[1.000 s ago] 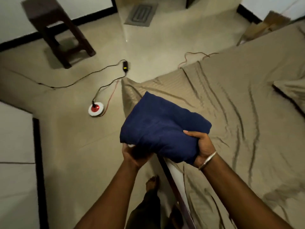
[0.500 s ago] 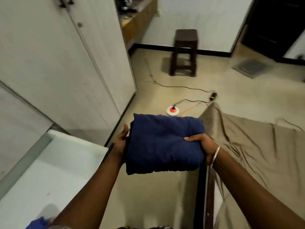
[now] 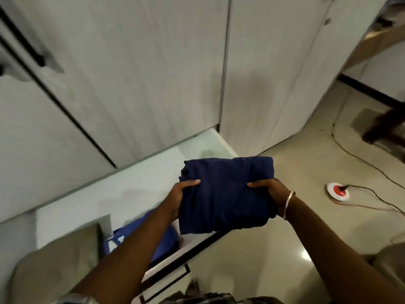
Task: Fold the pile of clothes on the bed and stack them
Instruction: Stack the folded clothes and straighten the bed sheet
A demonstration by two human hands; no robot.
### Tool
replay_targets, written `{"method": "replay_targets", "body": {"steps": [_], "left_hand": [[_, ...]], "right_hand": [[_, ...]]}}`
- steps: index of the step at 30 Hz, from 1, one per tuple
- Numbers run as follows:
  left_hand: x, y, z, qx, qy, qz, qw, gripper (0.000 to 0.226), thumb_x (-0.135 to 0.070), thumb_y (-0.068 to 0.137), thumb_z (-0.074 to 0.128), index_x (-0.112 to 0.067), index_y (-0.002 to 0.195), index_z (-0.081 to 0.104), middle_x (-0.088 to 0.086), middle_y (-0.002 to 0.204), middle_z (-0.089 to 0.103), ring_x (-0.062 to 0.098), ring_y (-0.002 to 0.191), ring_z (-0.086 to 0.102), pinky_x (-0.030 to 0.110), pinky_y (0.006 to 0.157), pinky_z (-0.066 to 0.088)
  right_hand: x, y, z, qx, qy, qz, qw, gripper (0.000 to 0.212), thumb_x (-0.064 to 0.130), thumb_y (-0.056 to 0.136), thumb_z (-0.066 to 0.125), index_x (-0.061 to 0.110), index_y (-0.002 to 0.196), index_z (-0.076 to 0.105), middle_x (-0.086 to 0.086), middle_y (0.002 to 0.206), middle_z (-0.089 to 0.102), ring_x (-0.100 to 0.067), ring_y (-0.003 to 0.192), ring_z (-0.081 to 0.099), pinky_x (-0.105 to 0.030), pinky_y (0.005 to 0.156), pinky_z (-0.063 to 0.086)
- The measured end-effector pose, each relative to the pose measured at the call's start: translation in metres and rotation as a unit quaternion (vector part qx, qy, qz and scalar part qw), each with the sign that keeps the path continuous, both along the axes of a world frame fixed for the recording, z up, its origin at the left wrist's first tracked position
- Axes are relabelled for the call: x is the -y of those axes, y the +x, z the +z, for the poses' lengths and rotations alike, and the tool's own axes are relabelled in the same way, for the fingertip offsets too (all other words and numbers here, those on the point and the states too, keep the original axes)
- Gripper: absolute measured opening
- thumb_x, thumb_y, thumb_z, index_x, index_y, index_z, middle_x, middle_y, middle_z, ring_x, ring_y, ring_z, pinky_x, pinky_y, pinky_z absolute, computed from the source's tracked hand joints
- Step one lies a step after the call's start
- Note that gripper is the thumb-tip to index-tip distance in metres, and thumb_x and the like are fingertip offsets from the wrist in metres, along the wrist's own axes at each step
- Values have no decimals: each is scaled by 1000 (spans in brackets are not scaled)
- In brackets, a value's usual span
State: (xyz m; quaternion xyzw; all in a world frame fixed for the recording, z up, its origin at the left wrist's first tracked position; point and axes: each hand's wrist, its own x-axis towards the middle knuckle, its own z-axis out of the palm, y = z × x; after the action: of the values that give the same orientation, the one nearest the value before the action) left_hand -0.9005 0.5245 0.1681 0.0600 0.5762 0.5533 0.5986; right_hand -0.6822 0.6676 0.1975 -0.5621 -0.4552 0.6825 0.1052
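A single head-worn view looks steeply down and forward from close above both forearms, facing pale wardrobe doors [image 3: 135,80]; a white ledge [image 3: 122,194] lies below them and the tiled floor [image 3: 274,255] spreads right.

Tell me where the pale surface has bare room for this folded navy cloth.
The pale surface is bare between the cupboard doors and the blue garment. Its near left end is crowded: an olive cloth lies beside the blue garment.

Left grip [image 3: 178,197] thumb on top, right grip [image 3: 270,191] likewise, both clamped
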Motion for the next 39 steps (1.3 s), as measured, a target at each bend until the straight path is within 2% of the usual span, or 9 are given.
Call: {"method": "replay_targets", "body": {"steps": [6, 13, 17, 21, 24, 26, 31, 36, 39], "left_hand": [[30, -44, -48, 31, -60, 121, 990, 17, -15, 86, 64, -8, 100, 71, 15, 94, 73, 30, 83, 65, 35, 74, 50], [9, -45, -118, 49, -124, 203, 970, 44, -30, 85, 72, -7, 122, 65, 13, 109, 73, 35, 102, 68, 46, 93, 54], [-5, -39, -156, 17, -182, 238, 954, 34, -34, 89, 70, -15, 115, 59, 8, 104, 70, 29, 94, 67, 39, 77, 57], [-11, -28, -194, -35, -232, 244, 941, 53, -45, 83, 74, -16, 124, 59, 11, 122, 66, 31, 109, 63, 50, 97, 52], [-11, -17, -215, -149, -329, 203, 910, 81, -52, 86, 67, -9, 147, 36, 11, 146, 47, 33, 134, 45, 48, 113, 35], [-13, -13, -218, -189, -360, 173, 897, 77, -47, 94, 58, -6, 151, 25, 15, 151, 39, 35, 139, 38, 47, 115, 31], [-20, -12, -208, -231, -396, 133, 879, 66, -40, 100, 49, -3, 150, 27, 20, 146, 45, 38, 132, 44, 47, 112, 35], [-7, -13, -172, -232, -358, 153, 892, 44, -29, 95, 56, -3, 130, 53, 17, 124, 62, 35, 112, 59, 46, 98, 48], [21, -14, -141, -291, -304, 218, 881, 19, -16, 96, 54, -5, 109, 65, 8, 101, 66, 28, 93, 61, 34, 81, 46]], "right_hand": [[-16, -90, -42, 65, 11, 126, 990, 36, 19, 71, 84, 15, 97, 59, -10, 100, 67, -33, 95, 62, -43, 82, 52], [-57, -127, -117, 138, 19, 218, 966, 39, 26, 79, 80, 13, 105, 55, -10, 99, 61, -22, 82, 55, -40, 81, 43], [-76, -132, -171, 167, 9, 270, 948, 41, 25, 82, 77, 10, 114, 55, -10, 103, 61, -27, 92, 57, -42, 90, 45], [-87, -135, -215, 194, -44, 271, 942, 51, 20, 84, 74, 3, 128, 53, -17, 115, 62, -28, 91, 57, -42, 89, 44], [-88, -129, -239, 266, -42, 305, 913, 73, 24, 86, 73, 5, 144, 33, -20, 138, 48, -40, 119, 51, -47, 100, 43], [-86, -124, -249, 273, -20, 309, 911, 79, 25, 87, 73, 8, 148, 25, -20, 141, 45, -43, 125, 47, -49, 104, 42], [-80, -119, -252, 266, 30, 308, 913, 77, 26, 87, 72, 10, 146, 26, -20, 137, 48, -42, 122, 51, -51, 102, 45], [-46, -116, -214, 281, 150, 272, 908, 70, 32, 85, 71, 12, 143, 38, -20, 138, 47, -43, 121, 51, -51, 101, 47], [-12, -118, -182, 273, 216, 281, 894, 52, 33, 87, 69, 13, 132, 52, -19, 134, 48, -41, 116, 53, -43, 97, 46]]}}
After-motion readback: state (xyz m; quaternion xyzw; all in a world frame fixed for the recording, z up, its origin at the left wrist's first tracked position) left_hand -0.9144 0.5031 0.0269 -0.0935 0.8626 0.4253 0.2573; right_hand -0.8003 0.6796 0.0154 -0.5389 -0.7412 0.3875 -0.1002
